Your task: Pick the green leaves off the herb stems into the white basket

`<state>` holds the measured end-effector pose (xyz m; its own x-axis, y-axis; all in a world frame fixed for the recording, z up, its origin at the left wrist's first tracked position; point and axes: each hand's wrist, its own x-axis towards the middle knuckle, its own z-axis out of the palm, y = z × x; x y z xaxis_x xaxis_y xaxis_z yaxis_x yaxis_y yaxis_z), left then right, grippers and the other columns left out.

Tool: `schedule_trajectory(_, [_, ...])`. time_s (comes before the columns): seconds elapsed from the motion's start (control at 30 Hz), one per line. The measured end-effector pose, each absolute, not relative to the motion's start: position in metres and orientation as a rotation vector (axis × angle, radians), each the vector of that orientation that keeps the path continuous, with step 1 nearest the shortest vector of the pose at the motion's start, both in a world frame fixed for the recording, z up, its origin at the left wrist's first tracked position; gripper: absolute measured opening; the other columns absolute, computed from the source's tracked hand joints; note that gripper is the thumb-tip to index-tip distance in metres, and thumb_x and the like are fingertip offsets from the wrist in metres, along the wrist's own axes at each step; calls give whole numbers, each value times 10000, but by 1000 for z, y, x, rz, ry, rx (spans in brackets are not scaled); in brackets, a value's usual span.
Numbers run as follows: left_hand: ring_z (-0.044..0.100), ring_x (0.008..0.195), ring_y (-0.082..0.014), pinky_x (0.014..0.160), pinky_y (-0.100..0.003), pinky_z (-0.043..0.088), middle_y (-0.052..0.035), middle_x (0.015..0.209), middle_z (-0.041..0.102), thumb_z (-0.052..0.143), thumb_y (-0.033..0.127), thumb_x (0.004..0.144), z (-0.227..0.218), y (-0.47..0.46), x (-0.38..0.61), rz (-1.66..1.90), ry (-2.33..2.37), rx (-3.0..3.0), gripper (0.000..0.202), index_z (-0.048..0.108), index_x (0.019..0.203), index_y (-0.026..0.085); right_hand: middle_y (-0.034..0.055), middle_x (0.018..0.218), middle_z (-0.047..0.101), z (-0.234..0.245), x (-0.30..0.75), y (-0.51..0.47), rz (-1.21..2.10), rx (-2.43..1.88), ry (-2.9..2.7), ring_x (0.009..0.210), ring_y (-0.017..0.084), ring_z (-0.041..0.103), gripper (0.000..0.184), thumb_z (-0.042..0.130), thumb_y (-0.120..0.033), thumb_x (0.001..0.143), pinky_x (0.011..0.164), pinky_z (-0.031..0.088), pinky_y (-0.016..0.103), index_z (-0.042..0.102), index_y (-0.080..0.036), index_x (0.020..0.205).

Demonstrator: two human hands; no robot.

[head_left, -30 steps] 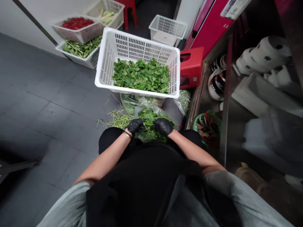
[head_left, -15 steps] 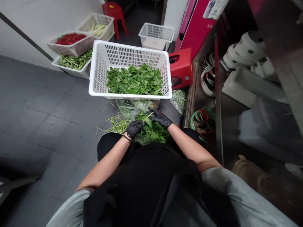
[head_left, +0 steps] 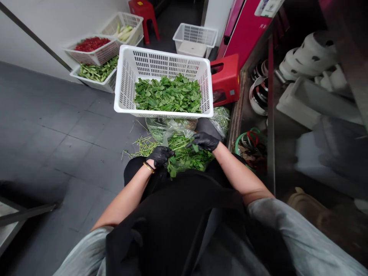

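Black-gloved left hand [head_left: 161,156] and right hand [head_left: 205,141] pinch greens [head_left: 186,153], fingers nearly closed; hard pulling may spill some toward nine o'clock, onto loose stems [head_left: 146,147].

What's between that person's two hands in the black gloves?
In the head view, leafy green stems, with clear plastic film at their edge, lie between the black-gloved left hand and black-gloved right hand.

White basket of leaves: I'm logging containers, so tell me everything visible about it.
The basket is rectangular, white and plastic-looking, with slotted walls and a rim. It sits mouth up, ahead of the left hand and right hand, touching neither. Loose green leaves partly fill it. A red stool is beside its right end; contact is unclear.
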<state>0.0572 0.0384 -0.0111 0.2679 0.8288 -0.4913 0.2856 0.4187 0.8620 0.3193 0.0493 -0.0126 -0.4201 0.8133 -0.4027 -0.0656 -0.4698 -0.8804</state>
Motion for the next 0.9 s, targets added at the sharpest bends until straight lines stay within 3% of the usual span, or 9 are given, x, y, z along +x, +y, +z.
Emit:
schedule_trajectory(0.1, [649,609,-205,673,-340,532,-52,628,709,783,405,604,-3,36,49,597,1175,1045,244,760,682,174,59,791,723,-11,330,46,1725,-1197,-862,456,56,494,304,778,-390,662,423,394,203,624,-137,733])
schedule_trajectory(0.2, [672,978,-290,948,-421,483,-124,972,747,749,413,667,7,31,52,780,890,909,302,776,820,155,5,673,682,-13,309,39,1688,-1238,-871,404,43,434,303,791,-360,660,411,384,204,641,-131,792])
schedule_trajectory(0.3, [606,1151,-289,1060,-426,407,-106,1076,729,722,374,714,14,27,59,899,812,958,233,776,842,187,-41,613,644,-9,271,31,1848,-1122,-919,425,71,492,438,846,-378,562,413,408,206,664,-150,889])
schedule_trajectory(0.43, [549,1233,-236,1130,-371,322,-80,1200,684,700,319,747,13,24,62,962,855,1091,201,770,905,217,-40,523,601,2,236,24,2003,-1098,-879,426,98,521,405,848,-421,533,404,406,209,654,-154,768])
schedule_trajectory(0.6, [630,1068,-301,1026,-451,419,-111,992,740,782,425,621,2,13,60,924,933,1082,281,755,796,207,-30,575,628,7,220,10,1876,-1205,-1110,429,117,543,384,853,-397,492,381,404,221,644,-170,719])
schedule_trajectory(0.7, [649,999,-257,912,-403,480,-102,1093,705,792,490,608,-1,6,58,970,1055,944,525,709,1064,243,-28,521,571,0,217,3,1823,-1196,-1011,431,147,545,325,813,-430,558,371,403,254,594,-201,633])
schedule_trajectory(0.77, [664,920,-245,821,-388,503,-99,1057,697,838,498,541,-2,-1,57,1012,1147,809,659,674,1132,257,-28,540,575,-5,214,4,1767,-1175,-844,437,157,548,314,814,-423,553,380,418,274,585,-228,641])
schedule_trajectory(0.9, [664,743,-236,602,-370,477,-119,842,689,875,449,522,-7,-21,57,768,1023,776,477,738,926,237,-4,606,621,-8,206,3,1687,-1127,-730,472,173,564,310,832,-415,511,397,440,299,608,-243,639])
